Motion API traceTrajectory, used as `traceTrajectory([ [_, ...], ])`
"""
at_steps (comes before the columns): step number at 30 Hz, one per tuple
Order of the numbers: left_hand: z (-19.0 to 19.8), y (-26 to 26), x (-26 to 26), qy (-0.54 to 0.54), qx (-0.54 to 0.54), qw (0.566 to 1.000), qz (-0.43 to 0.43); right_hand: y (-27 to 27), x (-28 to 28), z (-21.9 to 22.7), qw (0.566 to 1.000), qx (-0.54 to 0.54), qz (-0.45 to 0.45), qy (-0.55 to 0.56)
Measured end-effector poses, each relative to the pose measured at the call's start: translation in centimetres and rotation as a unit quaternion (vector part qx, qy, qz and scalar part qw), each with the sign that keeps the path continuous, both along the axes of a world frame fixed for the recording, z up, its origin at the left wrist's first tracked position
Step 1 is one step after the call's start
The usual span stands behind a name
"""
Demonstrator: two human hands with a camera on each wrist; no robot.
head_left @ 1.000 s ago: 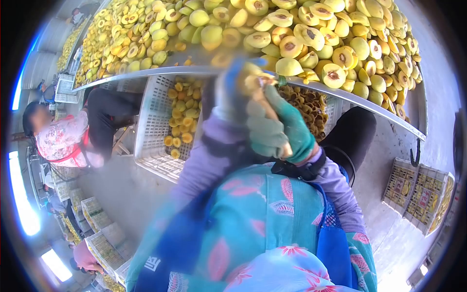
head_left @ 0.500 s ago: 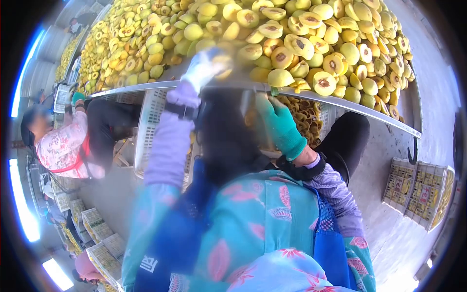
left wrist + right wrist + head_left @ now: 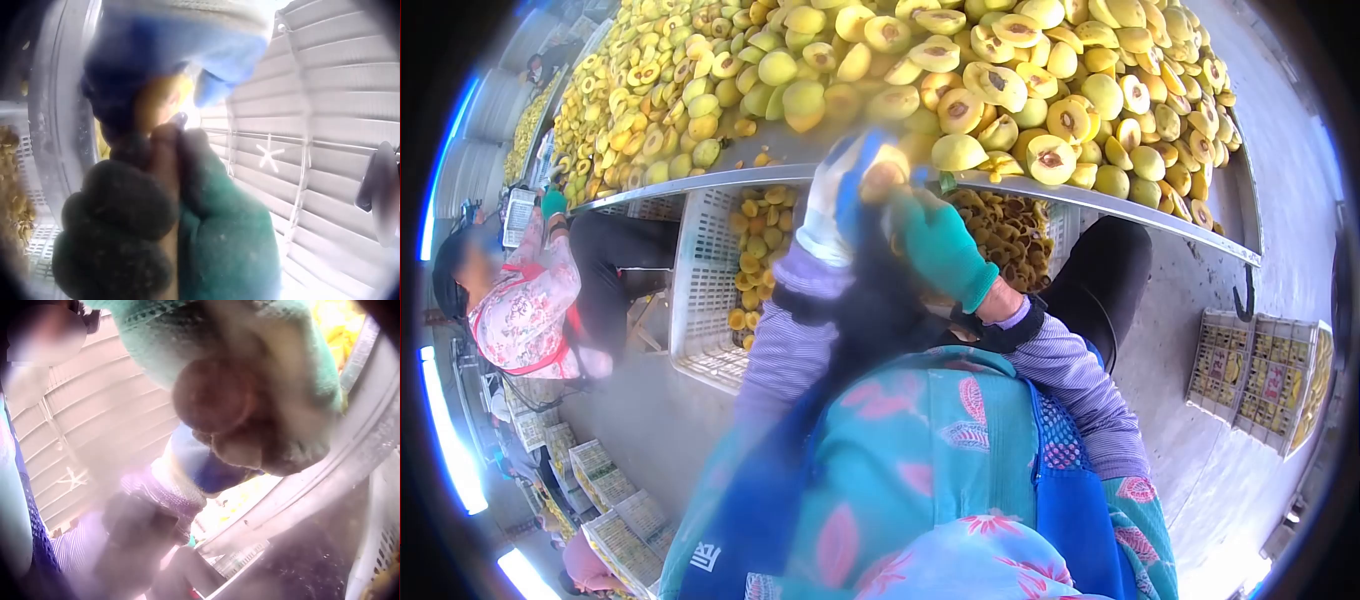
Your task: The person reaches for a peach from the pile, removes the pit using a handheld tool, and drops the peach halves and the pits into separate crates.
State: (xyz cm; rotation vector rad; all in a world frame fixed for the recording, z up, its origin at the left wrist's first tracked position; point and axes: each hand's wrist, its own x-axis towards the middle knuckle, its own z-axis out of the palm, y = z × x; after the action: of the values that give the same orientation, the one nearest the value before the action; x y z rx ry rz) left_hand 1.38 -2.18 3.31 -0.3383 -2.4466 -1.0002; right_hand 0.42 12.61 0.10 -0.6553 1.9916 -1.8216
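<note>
My left hand [image 3: 830, 205], in a white glove with blue fingers, holds a yellow peach half [image 3: 885, 172] just over the tray's near rim. The cut face shows, blurred, in the head view. Beside it is my right hand [image 3: 945, 245] in a green glove. In the left wrist view, the right hand's gloved fingers [image 3: 119, 200] curl around a tool's wooden handle [image 3: 165, 194], its tip right at the peach half [image 3: 164, 103]. The handle's rounded butt [image 3: 212, 394] sticks out of the right fist in the right wrist view. The tool's working end is mostly hidden.
A metal-rimmed tray [image 3: 730, 177] piled with halved peaches [image 3: 1000, 85] spans the front. Below it stand a white crate [image 3: 700, 275] of peach halves and brown scraps [image 3: 1005, 235]. Another person [image 3: 530, 300] sits at left; filled crates [image 3: 1260, 380] stand on the floor at right.
The hands were together, then the left reached out to the pile while the right stayed near the rim. Now the left has come back to the right hand with a peach half.
</note>
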Motion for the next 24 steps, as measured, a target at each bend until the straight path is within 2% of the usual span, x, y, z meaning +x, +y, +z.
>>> traceTrajectory([
  [1, 0.5, 0.1, 0.2, 0.041, -0.072, 0.997, 0.006, 0.1, -0.1, -0.2, 0.996, 0.049, 0.029, 0.063],
  [2, 0.9, 0.6, 0.3, 0.051, -0.091, 0.994, 0.023, 0.0, 0.0, -0.5, 0.986, 0.096, 0.057, 0.125],
  [4, -1.1, 0.7, -0.6, 0.118, -0.138, 0.982, 0.053, -0.3, 0.7, -1.1, 0.980, 0.106, 0.037, 0.166],
  [5, -2.4, 0.8, -1.0, 0.151, -0.160, 0.973, 0.066, -0.5, 0.9, -2.1, 0.958, 0.132, 0.008, 0.254],
  [6, -3.1, 1.2, -1.0, 0.080, -0.075, 0.991, 0.080, -0.8, 1.0, -3.0, 0.927, 0.160, -0.031, 0.338],
  [7, -3.8, 1.6, -1.0, 0.017, 0.015, 0.995, 0.101, -1.1, 1.1, -4.2, 0.850, 0.205, -0.085, 0.479],
  [8, -4.3, 1.7, -0.9, -0.050, 0.134, 0.986, 0.086, -1.1, 1.3, -5.3, 0.803, 0.225, -0.112, 0.540],
  [9, -4.2, 1.7, -1.0, -0.042, 0.128, 0.988, 0.079, -1.0, 1.5, -5.2, 0.751, 0.243, -0.146, 0.596],
  [10, -3.9, 1.8, -1.1, -0.034, 0.122, 0.989, 0.073, -0.9, 1.6, -4.9, 0.755, 0.240, -0.157, 0.589],
  [11, -3.3, 1.7, -1.1, 0.044, -0.010, 0.996, 0.073, -0.9, 1.7, -4.5, 0.774, 0.223, -0.162, 0.569],
  [12, -2.6, 1.7, -1.3, 0.123, -0.140, 0.980, 0.070, -0.8, 1.8, -3.9, 0.792, 0.205, -0.169, 0.549],
  [13, -2.2, 1.9, -1.5, 0.149, -0.130, 0.977, 0.082, -0.7, 1.9, -3.3, 0.822, 0.174, -0.169, 0.515],
  [15, -1.8, 2.7, -1.8, 0.198, -0.108, 0.968, 0.108, -0.6, 1.9, -2.8, 0.843, 0.151, -0.173, 0.486],
  [18, -1.9, 3.3, -1.5, 0.170, 0.023, 0.978, 0.121, -0.8, 2.0, -2.5, 0.837, 0.166, -0.189, 0.486],
  [21, -2.2, 3.1, -0.6, 0.088, 0.002, 0.990, 0.113, -0.8, 2.4, -1.8, 0.840, 0.163, -0.211, 0.473],
  [23, -2.0, 2.7, -0.7, 0.095, -0.079, 0.987, 0.104, -1.2, 2.4, -2.3, 0.829, 0.148, -0.229, 0.488],
  [24, -2.0, 2.5, -0.8, 0.099, -0.120, 0.983, 0.099, -1.2, 2.5, -2.4, 0.853, 0.127, -0.206, 0.463],
])
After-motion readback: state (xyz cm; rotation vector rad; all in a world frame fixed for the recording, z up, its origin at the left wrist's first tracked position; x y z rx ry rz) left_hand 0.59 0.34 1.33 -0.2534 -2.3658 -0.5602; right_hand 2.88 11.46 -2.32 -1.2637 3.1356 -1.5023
